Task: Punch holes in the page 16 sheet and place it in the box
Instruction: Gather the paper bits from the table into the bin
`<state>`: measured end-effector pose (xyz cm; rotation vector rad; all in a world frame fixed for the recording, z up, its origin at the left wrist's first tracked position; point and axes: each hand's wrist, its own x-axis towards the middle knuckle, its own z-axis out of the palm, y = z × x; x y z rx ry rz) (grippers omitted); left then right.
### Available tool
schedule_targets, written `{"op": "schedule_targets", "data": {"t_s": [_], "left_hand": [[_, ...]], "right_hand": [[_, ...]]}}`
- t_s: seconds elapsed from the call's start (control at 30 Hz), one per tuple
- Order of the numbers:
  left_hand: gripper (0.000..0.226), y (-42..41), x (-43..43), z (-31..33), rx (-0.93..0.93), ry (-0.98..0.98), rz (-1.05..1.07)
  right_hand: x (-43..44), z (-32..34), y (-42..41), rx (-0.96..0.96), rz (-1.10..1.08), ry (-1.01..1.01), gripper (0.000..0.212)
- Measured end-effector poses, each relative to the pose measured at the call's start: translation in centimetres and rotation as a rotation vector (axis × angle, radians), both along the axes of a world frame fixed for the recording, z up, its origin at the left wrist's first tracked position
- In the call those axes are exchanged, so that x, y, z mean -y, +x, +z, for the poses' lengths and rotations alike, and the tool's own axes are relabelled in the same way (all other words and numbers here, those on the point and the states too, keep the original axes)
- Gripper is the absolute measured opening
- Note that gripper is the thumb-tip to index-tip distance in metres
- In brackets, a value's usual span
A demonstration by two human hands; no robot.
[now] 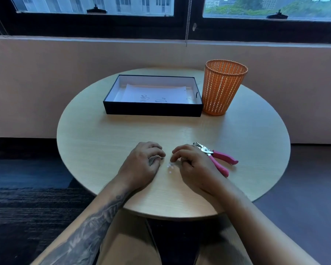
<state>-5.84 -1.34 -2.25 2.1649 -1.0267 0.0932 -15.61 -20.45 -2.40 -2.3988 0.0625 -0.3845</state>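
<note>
The white sheet, handwritten "page 16", lies flat inside the black box at the back of the round table; small punched holes show along its right edge. The pink-handled hole punch lies on the table just right of my right hand. Both hands rest on the table near its front edge, fingers loosely curled. Between my left hand and my right hand lie several tiny white paper dots. My right fingertips touch the table beside the dots. Neither hand visibly holds anything.
An orange mesh waste basket stands against the box's right side at the back right. Behind the table runs a low wall under a window. My knees are under the front edge.
</note>
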Motion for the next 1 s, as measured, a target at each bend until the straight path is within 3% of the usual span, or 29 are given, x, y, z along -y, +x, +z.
{"op": "schedule_targets", "data": {"t_s": [0.17,0.27,0.33,0.53,0.7,1.0], "left_hand": [[0.020,0.2,0.2,-0.4,0.043,0.035,0.054],[0.019,0.1,0.2,-0.4,0.060,0.047,0.058],[0.019,0.0,0.2,-0.4,0.067,0.048,0.060],[0.019,0.0,0.2,-0.4,0.073,0.045,0.064],[0.019,0.0,0.2,-0.4,0.069,0.046,0.066],[0.018,0.2,0.2,-0.6,0.055,0.030,0.074]], "right_hand": [[-0.4,0.5,-0.2,0.015,0.060,-0.063,0.020],[-0.4,0.7,-0.3,-0.039,0.096,-0.191,0.032],[-0.3,0.7,-0.2,-0.032,0.068,-0.174,0.036],[-0.6,0.7,-0.2,0.016,0.032,-0.122,0.023],[-0.5,1.3,-0.8,-0.063,0.111,-0.140,0.025],[0.2,1.2,-0.8,-0.033,0.031,0.155,0.028]]}}
